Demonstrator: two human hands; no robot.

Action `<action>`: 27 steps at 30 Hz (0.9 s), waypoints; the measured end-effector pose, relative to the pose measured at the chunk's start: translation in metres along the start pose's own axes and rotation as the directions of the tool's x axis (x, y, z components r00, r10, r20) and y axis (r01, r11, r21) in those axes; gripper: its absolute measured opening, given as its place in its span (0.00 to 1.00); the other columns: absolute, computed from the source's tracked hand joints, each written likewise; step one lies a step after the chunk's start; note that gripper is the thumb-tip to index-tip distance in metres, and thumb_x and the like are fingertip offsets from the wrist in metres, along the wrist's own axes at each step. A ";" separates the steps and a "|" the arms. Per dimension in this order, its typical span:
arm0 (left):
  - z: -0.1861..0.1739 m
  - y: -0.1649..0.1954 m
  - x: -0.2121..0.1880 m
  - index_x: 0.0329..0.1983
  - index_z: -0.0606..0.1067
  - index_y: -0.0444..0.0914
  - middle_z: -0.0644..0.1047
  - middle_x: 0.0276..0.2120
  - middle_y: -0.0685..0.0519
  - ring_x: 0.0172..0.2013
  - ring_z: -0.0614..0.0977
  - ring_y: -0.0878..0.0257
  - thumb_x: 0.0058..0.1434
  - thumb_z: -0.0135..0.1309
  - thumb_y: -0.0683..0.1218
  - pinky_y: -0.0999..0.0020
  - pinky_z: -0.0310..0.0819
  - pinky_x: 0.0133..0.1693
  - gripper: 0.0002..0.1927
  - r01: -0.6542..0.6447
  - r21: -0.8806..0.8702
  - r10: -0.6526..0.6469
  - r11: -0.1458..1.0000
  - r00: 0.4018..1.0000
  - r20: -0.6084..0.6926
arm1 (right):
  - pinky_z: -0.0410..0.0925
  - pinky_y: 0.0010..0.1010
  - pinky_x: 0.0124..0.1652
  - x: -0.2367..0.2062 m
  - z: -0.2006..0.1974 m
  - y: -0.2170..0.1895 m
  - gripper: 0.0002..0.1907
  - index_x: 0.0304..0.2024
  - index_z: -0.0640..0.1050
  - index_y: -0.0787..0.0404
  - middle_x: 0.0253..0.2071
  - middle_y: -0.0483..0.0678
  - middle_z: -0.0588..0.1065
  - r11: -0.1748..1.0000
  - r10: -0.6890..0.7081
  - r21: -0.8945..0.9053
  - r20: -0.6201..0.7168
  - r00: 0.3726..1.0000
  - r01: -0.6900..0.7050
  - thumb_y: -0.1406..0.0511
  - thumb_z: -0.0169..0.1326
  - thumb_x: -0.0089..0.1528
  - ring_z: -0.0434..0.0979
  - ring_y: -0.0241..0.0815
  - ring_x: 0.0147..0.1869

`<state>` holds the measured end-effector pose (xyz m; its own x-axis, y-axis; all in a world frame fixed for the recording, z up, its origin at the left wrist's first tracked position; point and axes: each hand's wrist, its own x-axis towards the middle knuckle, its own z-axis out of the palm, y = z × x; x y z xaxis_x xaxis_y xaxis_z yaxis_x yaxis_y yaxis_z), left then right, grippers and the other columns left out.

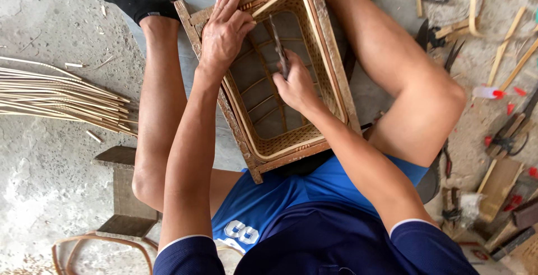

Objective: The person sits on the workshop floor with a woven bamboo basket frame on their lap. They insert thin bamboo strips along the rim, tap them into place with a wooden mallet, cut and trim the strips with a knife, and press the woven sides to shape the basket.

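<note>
Seated person with a woven basket (pixel 280 84) in a wooden frame (pixel 336 67), propped between the knees. The left hand (pixel 224 31) lies with fingers pressed over the basket's far-left rim; the right hand (pixel 295 84), inside the basket, has its grip closed around a dark metal blade (pixel 277 42). Judged risk: a slip could drive the blade toward the left hand or cut the weave. The basket is rectangular, pale cane, with an open-ribbed base. Bamboo strips (pixel 61 95) lie left of it.
</note>
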<state>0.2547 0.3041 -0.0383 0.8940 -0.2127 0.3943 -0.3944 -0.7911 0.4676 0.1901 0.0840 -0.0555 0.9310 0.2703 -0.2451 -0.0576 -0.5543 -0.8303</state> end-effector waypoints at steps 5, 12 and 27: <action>-0.002 0.002 -0.003 0.46 0.79 0.37 0.71 0.66 0.38 0.68 0.70 0.41 0.70 0.65 0.44 0.46 0.62 0.70 0.07 -0.007 -0.044 0.006 0.999 1.000 -0.014 | 0.68 0.48 0.60 0.014 0.036 0.006 0.35 0.67 0.61 0.72 0.59 0.67 0.67 0.979 -0.202 -0.020 -0.151 0.968 0.201 0.74 0.56 0.59 0.71 0.66 0.63; -0.001 -0.004 -0.012 0.45 0.78 0.35 0.76 0.59 0.42 0.61 0.75 0.43 0.69 0.64 0.39 0.51 0.71 0.63 0.06 -0.088 -0.079 0.083 0.993 0.994 -0.069 | 0.67 0.48 0.64 0.032 0.052 -0.001 0.40 0.70 0.58 0.68 0.62 0.65 0.65 0.948 -0.318 -0.086 -0.206 0.925 0.306 0.76 0.58 0.57 0.67 0.67 0.68; 0.018 -0.018 -0.024 0.44 0.81 0.38 0.82 0.33 0.49 0.32 0.83 0.51 0.70 0.64 0.43 0.57 0.77 0.36 0.05 0.005 -0.098 -0.013 0.995 0.997 -0.076 | 0.72 0.44 0.43 0.052 0.047 0.004 0.16 0.53 0.71 0.64 0.40 0.58 0.78 0.924 -0.357 0.046 -0.259 0.898 0.380 0.62 0.60 0.70 0.83 0.58 0.44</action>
<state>0.2440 0.3135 -0.0709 0.8803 -0.1581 0.4473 -0.4085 -0.7320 0.5452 0.2214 0.1327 -0.0953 0.9496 0.2364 0.2058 0.2843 -0.3729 -0.8832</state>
